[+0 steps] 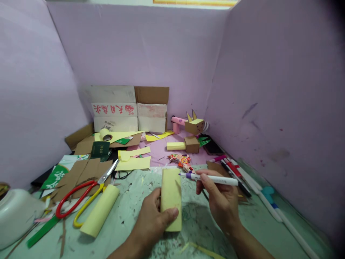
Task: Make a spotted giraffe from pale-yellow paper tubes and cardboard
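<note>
The fingers [170, 214] of the left hand [152, 214] hold a yellow block [171, 194] in the middle, with the thumb on its front. The right hand [222, 201] pinches a white pen [221, 179]. Its purple tip is at the block's top right edge; I can't tell if they touch. To the left, a yellow roll [100, 211] lies on the green desk [137, 190] beside big scissors [106, 175]. A little brown box [192, 144] sits farther back.

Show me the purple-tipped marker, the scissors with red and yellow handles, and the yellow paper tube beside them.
Purple-tipped marker [222, 180]: head view, on its white barrel.
Scissors [103, 177]: head view, on the metal near the pivot.
Yellow paper tube [100, 211]: head view, middle of its curved side.
</note>
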The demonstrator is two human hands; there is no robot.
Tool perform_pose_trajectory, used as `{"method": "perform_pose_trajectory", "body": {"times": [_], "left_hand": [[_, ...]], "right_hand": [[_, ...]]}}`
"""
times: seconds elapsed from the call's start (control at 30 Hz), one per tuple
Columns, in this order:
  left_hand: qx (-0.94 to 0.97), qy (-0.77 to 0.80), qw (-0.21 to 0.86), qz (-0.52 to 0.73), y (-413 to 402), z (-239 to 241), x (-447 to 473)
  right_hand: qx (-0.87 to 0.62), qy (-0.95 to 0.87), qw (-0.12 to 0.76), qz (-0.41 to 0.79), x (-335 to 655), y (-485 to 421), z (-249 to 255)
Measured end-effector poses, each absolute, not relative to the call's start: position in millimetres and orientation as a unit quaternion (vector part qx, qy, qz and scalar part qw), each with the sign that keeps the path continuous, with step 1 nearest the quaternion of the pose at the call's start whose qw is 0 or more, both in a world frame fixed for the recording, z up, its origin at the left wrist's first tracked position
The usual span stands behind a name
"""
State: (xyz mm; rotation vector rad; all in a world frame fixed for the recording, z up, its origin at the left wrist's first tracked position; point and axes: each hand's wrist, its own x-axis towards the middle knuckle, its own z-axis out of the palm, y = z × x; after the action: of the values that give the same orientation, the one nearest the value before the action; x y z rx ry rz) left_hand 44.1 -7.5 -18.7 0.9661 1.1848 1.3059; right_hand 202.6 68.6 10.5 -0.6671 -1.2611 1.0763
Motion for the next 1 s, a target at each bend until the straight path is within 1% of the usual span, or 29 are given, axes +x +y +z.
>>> {"method": "perform_pose_trajectory", "body": {"times": [0.37,0.63,0.77,1.0], "left_hand": [[0.413,0.553,0.513,0.51,-11,-4,48],[0.415,0.553,0.51,0.512,-9,-6,48],[0.413,0.557,0.511,0.508,-9,-5,48],[0.416,0.553,0.51,0.51,-10,-6,47]], "right_hand": [[-0.286,-0.583,0.61,0.454,201,64,13],[-0.286,-0.628,0.585,0.427,203,65,14],[-0.294,-0.629,0.573,0.434,204,64,14],[-0.294,-0.614,0.588,0.436,202,66,15]]}}
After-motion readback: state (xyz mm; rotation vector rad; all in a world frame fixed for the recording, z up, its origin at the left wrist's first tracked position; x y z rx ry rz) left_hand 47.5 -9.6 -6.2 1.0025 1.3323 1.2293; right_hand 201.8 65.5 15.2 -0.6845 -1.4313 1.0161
